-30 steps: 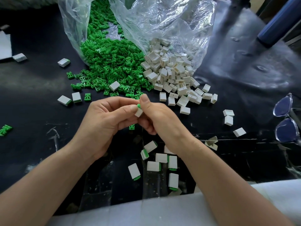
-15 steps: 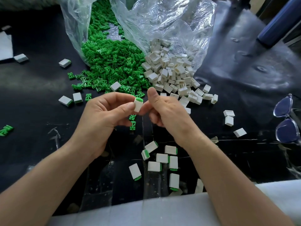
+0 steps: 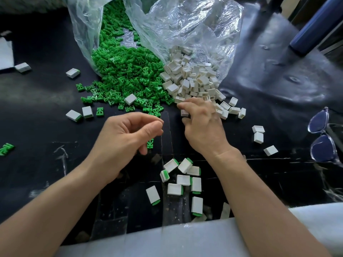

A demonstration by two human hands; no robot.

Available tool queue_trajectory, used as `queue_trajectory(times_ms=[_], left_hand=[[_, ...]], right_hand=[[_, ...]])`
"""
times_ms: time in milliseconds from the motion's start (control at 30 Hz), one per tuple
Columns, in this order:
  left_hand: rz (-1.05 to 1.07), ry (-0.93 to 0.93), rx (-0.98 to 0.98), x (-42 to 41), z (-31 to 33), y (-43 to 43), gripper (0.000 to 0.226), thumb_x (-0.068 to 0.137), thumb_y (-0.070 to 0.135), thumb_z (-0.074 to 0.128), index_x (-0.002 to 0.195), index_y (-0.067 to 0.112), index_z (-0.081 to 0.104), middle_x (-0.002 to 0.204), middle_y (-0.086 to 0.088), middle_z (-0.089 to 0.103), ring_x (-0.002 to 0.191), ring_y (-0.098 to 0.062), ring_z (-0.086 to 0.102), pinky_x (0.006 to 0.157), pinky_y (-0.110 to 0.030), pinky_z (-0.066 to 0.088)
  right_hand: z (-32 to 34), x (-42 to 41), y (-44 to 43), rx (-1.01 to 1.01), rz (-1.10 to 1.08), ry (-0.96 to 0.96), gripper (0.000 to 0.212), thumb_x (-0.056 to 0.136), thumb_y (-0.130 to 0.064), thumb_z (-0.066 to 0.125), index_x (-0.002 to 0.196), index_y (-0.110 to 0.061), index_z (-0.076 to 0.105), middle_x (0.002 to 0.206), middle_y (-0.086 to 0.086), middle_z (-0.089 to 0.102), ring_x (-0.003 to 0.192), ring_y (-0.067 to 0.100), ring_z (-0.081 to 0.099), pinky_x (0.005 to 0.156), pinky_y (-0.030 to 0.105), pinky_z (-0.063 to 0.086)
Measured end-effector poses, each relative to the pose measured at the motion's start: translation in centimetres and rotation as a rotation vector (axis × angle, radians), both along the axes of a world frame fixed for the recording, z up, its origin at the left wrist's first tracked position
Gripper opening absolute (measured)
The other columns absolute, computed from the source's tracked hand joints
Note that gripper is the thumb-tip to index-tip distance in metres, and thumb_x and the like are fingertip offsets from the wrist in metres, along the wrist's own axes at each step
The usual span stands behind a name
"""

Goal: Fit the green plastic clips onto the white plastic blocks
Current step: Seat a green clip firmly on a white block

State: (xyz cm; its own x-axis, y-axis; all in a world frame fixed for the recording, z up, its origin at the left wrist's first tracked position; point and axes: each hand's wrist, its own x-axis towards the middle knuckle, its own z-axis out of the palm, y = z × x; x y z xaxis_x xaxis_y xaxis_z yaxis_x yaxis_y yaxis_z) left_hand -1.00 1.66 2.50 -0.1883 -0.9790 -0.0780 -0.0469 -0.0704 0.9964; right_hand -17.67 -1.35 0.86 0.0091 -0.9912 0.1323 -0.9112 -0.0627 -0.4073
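Both hands have parted since the earlier frame, and the clipped block they held between them is gone from them. Nearest the body lies the cluster of assembled blocks [image 3: 183,179], green ends showing. Beyond it, the left hand [image 3: 128,138] hovers with fingers loosely curled, holding nothing visible; a single green clip [image 3: 150,143] lies on the table just beside its fingertips. The right hand [image 3: 202,123] reaches forward, fingertips on a white block [image 3: 184,113] at the near edge of the white block pile [image 3: 193,76]. Motion blur hides whether a grip is made, and also the block's long axis. The green clip pile [image 3: 126,76] lies ahead of the left hand, which is the nearer one to it.
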Motion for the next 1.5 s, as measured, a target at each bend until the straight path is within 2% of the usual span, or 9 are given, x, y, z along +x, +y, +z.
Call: queue_trajectory(times_ms=[233,600,700,833,933,1067,1167,1333,1500], left_hand=[[0.137,0.034,0.042,0.2,0.0,-0.3,0.017,0.068,0.030,0.062,0.081,0.022,0.069,0.070,0.003,0.072,0.043,-0.005,0.052,0.036,-0.013,0.032],[0.126,0.010,0.019,0.3,-0.4,-0.5,0.008,0.079,0.019,0.062,0.084,0.021,0.069,0.073,0.003,0.072,0.047,-0.005,0.056,0.038,-0.014,0.036],[0.123,0.019,0.010,0.3,-0.5,-0.5,0.013,0.072,0.025,0.064,0.084,0.023,0.069,0.073,0.003,0.072,0.050,-0.006,0.058,0.039,-0.014,0.037],[0.074,-0.018,-0.056,0.3,-0.9,-0.5,0.029,0.063,0.025,0.071,0.090,0.032,0.069,0.086,0.003,0.072,0.062,-0.006,0.062,0.046,-0.014,0.043],[-0.012,0.020,-0.102,0.1,-1.0,-0.3,0.035,0.059,0.019,0.072,0.092,0.031,0.071,0.088,0.001,0.072,0.065,-0.007,0.063,0.055,-0.013,0.047],[-0.021,0.032,-0.147,-0.1,-0.8,-0.2,0.019,0.062,0.019,0.071,0.081,0.019,0.070,0.069,0.006,0.072,0.060,-0.001,0.064,0.053,-0.010,0.046],[0.080,0.029,-0.146,0.1,-0.6,-0.4,0.015,0.063,0.022,0.070,0.078,0.018,0.069,0.064,0.008,0.070,0.056,0.000,0.061,0.048,-0.011,0.045],[0.232,0.055,-0.100,0.4,-0.5,-0.9,0.015,0.067,0.025,0.066,0.082,0.022,0.068,0.069,0.009,0.071,0.058,-0.004,0.065,0.046,-0.014,0.045],[0.217,0.047,-0.085,0.4,-0.5,-0.8,0.016,0.066,0.023,0.066,0.081,0.025,0.068,0.073,0.010,0.072,0.062,-0.005,0.068,0.047,-0.014,0.047]], right_hand=[[0.1,-0.1,-0.1,-0.005,-0.006,0.034,0.037,0.089,-0.004,0.052,0.123,-0.019,0.057,0.126,0.002,0.052,0.117,0.021,0.039,0.093,0.026,0.029],[0.3,-0.2,0.1,0.056,-0.020,-0.006,0.034,0.087,-0.010,0.057,0.121,-0.014,0.052,0.118,0.005,0.052,0.113,0.021,0.040,0.091,0.021,0.025],[0.6,0.0,0.3,0.100,-0.034,-0.223,0.030,0.088,-0.015,0.058,0.117,-0.015,0.053,0.108,0.001,0.053,0.107,0.018,0.047,0.094,0.026,0.035],[1.9,0.5,1.3,0.264,0.073,-0.829,0.019,0.084,-0.009,0.065,0.098,-0.019,0.058,0.083,-0.008,0.057,0.076,0.001,0.054,0.074,0.014,0.046],[2.2,0.8,1.7,0.425,0.186,-1.058,0.018,0.082,-0.003,0.064,0.092,-0.017,0.058,0.080,-0.005,0.060,0.071,0.000,0.057,0.068,0.012,0.045],[2.1,1.3,1.8,0.472,0.200,-1.005,0.008,0.084,-0.014,0.064,0.086,-0.019,0.058,0.076,-0.005,0.062,0.069,0.004,0.056,0.061,0.017,0.041],[2.0,1.3,1.8,0.383,0.152,-0.957,0.007,0.085,-0.026,0.063,0.081,-0.021,0.059,0.071,-0.009,0.063,0.065,0.001,0.055,0.059,0.017,0.041],[1.3,2.3,2.2,0.196,0.247,-0.474,0.003,0.079,-0.023,0.070,0.081,-0.022,0.069,0.067,-0.015,0.053,0.064,-0.001,0.049,0.066,0.017,0.040],[1.0,3.3,2.5,0.171,0.318,-0.233,0.026,0.078,-0.030,0.071,0.101,-0.019,0.068,0.082,-0.008,0.045,0.090,0.015,0.049,0.078,0.029,0.040]])
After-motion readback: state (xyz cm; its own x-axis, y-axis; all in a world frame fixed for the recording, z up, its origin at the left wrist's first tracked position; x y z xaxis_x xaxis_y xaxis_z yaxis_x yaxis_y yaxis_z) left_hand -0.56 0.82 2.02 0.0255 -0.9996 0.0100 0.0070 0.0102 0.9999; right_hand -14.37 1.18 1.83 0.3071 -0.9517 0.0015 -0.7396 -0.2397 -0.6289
